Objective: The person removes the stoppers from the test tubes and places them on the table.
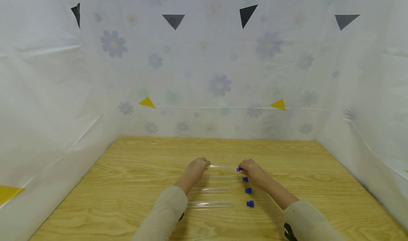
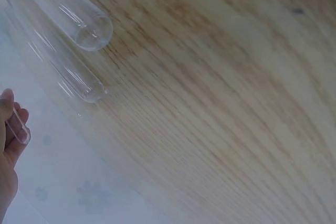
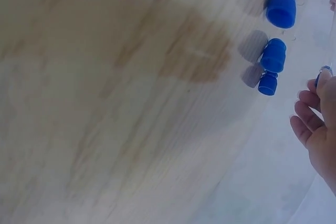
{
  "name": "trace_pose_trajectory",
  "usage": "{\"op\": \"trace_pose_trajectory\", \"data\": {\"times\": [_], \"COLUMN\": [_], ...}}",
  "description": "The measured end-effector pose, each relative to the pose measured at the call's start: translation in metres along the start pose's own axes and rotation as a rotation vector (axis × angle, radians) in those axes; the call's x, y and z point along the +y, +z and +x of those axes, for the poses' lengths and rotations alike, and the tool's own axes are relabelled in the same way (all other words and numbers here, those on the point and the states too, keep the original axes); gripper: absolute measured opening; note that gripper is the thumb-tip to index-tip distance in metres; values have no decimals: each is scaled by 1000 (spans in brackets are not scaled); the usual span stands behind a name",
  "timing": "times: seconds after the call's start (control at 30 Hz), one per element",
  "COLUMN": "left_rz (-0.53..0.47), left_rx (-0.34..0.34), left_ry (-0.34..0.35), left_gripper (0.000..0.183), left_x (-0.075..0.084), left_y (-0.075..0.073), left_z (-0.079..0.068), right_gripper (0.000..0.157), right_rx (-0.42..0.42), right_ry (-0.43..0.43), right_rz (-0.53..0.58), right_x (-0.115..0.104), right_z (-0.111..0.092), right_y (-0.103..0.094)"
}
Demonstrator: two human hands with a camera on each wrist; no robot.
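At the far end of the row, my left hand (image 1: 195, 171) grips a clear test tube (image 1: 221, 167) near its rounded end, which pokes out past the fingers in the left wrist view. My right hand (image 1: 256, 172) pinches a blue stopper (image 1: 239, 169) right at the tube's other end. In the right wrist view the thumb covers most of that stopper, and the other fingers are loosely bent. How deep the stopper sits in the tube I cannot tell. The held tube is raised above the tabletop (image 1: 127, 198).
Nearer to me lie three more clear tubes (image 1: 211, 204), roughly parallel, their rounded ends to the left. Three blue stoppers (image 3: 281, 8) stand in a column to their right, close under my right forearm. White flowered sheeting (image 1: 220, 120) walls the table at the back and sides.
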State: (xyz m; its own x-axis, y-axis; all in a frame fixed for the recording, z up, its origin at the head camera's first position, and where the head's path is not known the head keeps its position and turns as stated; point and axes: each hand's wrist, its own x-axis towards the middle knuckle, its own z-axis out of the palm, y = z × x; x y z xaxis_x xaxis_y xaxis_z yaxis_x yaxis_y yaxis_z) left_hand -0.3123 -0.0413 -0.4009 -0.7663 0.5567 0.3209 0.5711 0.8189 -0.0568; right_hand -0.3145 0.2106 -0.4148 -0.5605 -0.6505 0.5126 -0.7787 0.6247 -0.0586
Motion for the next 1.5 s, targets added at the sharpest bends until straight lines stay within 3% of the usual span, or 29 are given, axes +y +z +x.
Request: {"op": "trace_pose_trajectory", "data": {"times": [0.17,0.5,0.8,1.1,1.3,1.5], "left_rz": [-3,-18,-7,-31,-58,-38], "left_rx": [-1,27,24,44,-7,-19], "left_ry": [8,22,-6,-15,-52,-83], "left_gripper": [16,15,12,6,9,8], "left_x": [-2,-1,-3,-6,-7,-10], "left_y": [0,0,0,2,6,10], "left_z": [-1,-3,-4,-6,-6,-4], "right_gripper": [5,5,12,12,12,12], "right_rx": [9,5,38,24,-13,-35], "right_ry": [-2,112,121,255,322,314], "right_rz": [-4,-6,-9,-5,15,2], "right_x": [0,-6,-6,-5,-1,4], "right_z": [-1,0,-1,-3,-5,-3], "right_y": [2,1,1,1,1,1]}}
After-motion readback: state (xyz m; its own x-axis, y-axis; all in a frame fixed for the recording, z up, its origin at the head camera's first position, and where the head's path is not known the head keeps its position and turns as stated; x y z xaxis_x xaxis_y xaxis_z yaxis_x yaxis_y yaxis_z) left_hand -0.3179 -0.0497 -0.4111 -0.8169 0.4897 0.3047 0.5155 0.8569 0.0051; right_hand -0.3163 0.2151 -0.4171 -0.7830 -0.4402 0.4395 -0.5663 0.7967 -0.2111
